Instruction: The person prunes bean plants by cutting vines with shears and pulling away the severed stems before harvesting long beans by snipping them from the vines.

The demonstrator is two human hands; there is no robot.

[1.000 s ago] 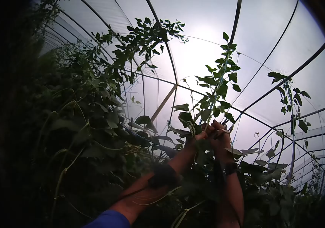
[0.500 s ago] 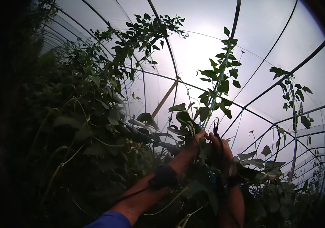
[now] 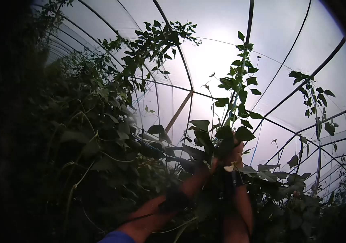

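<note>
A climbing vine [image 3: 241, 79] with dark green leaves rises around a thin string above my hands. My left hand [image 3: 213, 164] is at the base of this vine, mostly hidden behind leaves and in shadow; its fingers cannot be made out. Just to the right, my right hand [image 3: 237, 152] is raised among the leaves, its back partly visible and its fingers covered by foliage. A pale flower or leaf [image 3: 229, 167] shows in front of the right wrist. Dark bands circle both wrists.
Dense foliage [image 3: 100, 162] fills the left side and bottom. Dark curved hoops [image 3: 326, 62] carry the pale plastic roof. A wooden brace [image 3: 179, 110] slants behind the plants. Another vine [image 3: 316, 101] hangs at the right, and a blue string [image 3: 255, 148] runs beside my right hand.
My right hand has gone in behind the leaves, which now cover its fingers. My left hand has moved slightly lower. Leaves around the vine's base have shifted, and the view has moved slightly.
</note>
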